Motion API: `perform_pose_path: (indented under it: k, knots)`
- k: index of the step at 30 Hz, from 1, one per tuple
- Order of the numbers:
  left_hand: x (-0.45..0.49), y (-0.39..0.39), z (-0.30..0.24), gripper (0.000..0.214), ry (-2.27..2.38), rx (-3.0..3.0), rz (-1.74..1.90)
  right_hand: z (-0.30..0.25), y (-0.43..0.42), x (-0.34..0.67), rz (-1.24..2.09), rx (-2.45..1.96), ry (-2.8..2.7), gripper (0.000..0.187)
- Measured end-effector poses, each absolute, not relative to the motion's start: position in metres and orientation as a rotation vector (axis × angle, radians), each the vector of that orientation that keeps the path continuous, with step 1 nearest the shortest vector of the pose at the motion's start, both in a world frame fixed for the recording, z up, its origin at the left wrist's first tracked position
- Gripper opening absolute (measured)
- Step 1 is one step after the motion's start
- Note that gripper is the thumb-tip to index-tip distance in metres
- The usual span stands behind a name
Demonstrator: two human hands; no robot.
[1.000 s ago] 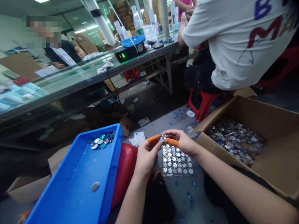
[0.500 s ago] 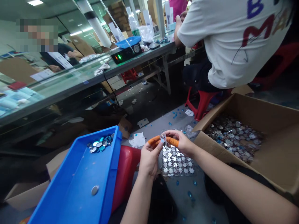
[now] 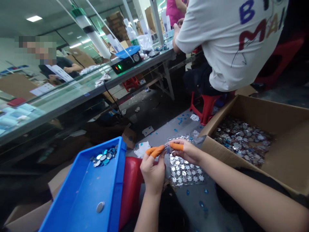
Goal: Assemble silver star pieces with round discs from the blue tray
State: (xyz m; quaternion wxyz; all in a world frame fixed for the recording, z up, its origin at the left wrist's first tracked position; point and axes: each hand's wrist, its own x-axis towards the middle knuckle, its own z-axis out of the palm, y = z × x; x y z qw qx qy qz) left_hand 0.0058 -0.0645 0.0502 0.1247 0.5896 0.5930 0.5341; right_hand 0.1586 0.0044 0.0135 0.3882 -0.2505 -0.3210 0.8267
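My left hand (image 3: 152, 169) and my right hand (image 3: 186, 151) meet in front of me, both with orange finger cots on the fingertips. Together they pinch a small shiny piece (image 3: 167, 148), too small to name. Below them on the floor lies a sheet of small mirror-like shapes (image 3: 185, 174). A blue bin (image 3: 82, 196) at my left holds a pile of round mirror discs (image 3: 104, 155) at its far end and one loose disc (image 3: 100, 207).
A cardboard box (image 3: 277, 116) at right holds many shiny pieces (image 3: 241, 138). A person in a white shirt (image 3: 231, 42) sits on a red stool (image 3: 205, 104) ahead. A long workbench (image 3: 72, 93) carries a scale (image 3: 125, 61); another person sits behind it. Blue bits litter the floor.
My hands stay pinched together on the small piece and shift slightly lower in view. The camera has tilted, moving the bench and seated person up and left.
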Motion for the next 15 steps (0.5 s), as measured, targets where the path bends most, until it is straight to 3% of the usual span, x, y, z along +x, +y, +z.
perform_pose_path:
  k: [5, 12, 15]
  knots:
    - [0.0083, -0.0641, 0.054, 0.017, 1.659, 1.885, 1.536, 0.0087, 0.0018, 0.1565, 2.205, -0.532, -0.582, 0.029]
    - [0.0005, -0.0606, 0.0523, 0.018, 1.549, 1.638, 1.432, 0.0107, 0.0083, 0.1564, 2.038, -0.531, -0.769, 0.039]
    - [-0.0009, -0.0607, 0.0495, 0.034, 1.552, 1.452, 1.437, 0.0093, 0.0087, 0.1555, 1.975, -0.551, -0.859, 0.039]
